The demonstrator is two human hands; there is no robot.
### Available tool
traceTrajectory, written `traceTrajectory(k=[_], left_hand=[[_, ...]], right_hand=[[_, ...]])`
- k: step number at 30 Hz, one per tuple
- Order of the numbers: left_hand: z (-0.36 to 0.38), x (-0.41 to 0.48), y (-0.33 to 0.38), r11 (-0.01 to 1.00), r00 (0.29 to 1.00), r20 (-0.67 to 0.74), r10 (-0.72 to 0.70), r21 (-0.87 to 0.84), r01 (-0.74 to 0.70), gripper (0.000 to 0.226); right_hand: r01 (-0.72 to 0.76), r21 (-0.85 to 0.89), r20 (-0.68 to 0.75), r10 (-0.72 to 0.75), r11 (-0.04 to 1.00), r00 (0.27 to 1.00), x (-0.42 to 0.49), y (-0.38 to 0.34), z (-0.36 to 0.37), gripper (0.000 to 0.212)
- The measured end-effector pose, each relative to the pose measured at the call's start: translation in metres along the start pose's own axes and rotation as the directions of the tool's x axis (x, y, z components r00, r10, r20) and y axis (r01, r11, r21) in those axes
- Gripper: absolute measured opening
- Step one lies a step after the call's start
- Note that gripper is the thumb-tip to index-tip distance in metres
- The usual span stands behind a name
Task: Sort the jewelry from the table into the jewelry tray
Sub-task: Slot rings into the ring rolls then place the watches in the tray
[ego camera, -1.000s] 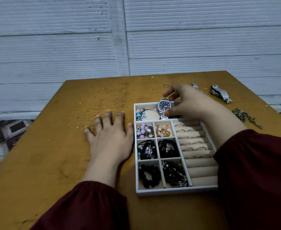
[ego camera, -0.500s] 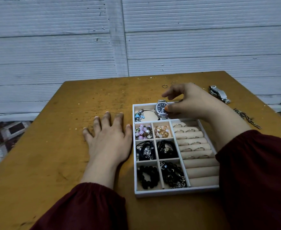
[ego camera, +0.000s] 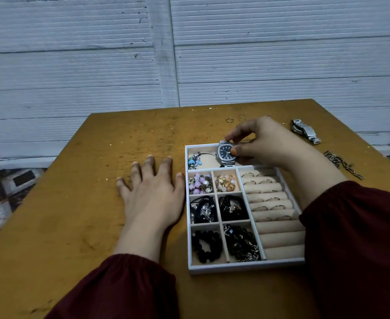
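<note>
The watch (ego camera: 226, 153) stood in the far compartment of the tray (ego camera: 247, 269), pinched at its case by the thumb and fingers of the right hand (ego camera: 265, 143). Steel, it looked heavy, stiff and slick, with a floppy jointed band, so the case edges seemed the surest hold. The left hand (ego camera: 152, 194) lay spread flat on the tabletop (ego camera: 74, 203) just beside the tray.

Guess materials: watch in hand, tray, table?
Watch: likely brushed steel, grey metallic sheen on case and links, dark dial. Tray: white rigid rim, maybe painted wood or board, beige velvety-looking lining; can't confirm. Table: probably wood or plywood, matte ochre, scuffed and stained.
</note>
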State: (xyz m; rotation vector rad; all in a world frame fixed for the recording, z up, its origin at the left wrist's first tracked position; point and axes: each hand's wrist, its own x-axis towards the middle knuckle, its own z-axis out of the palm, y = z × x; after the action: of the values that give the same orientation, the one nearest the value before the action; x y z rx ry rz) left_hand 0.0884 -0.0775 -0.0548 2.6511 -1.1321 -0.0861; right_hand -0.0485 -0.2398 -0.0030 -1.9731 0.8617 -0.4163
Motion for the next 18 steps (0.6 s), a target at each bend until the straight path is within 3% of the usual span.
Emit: traceTrajectory(k=[9, 15, 18], left_hand=[[-0.0016, -0.0017, -0.0004, 1.000, 1.000, 0.015, -0.007, -0.022, 0.008, 0.053], [-0.0036, -0.0025, 0.0011, 0.998, 1.000, -0.007, -0.015, -0.062, 0.014, 0.051], [-0.0057, -0.0040, 0.0020, 0.996, 0.999, -0.030, -0.030, -0.086, 0.028, 0.047]], right_hand=[[0.000, 0.139, -0.061, 0.008, 0.990, 0.998, -0.0032, 0.0014, -0.0049, 0.029], [0.098, 0.023, -0.198, -0.092, 0.995, 0.976, -0.0054, 0.0041, -0.0062, 0.017], [0.132, 0.083, -0.238, -0.109, 0.988, 0.965, -0.0088, 0.0052, -0.0067, 0.014]])
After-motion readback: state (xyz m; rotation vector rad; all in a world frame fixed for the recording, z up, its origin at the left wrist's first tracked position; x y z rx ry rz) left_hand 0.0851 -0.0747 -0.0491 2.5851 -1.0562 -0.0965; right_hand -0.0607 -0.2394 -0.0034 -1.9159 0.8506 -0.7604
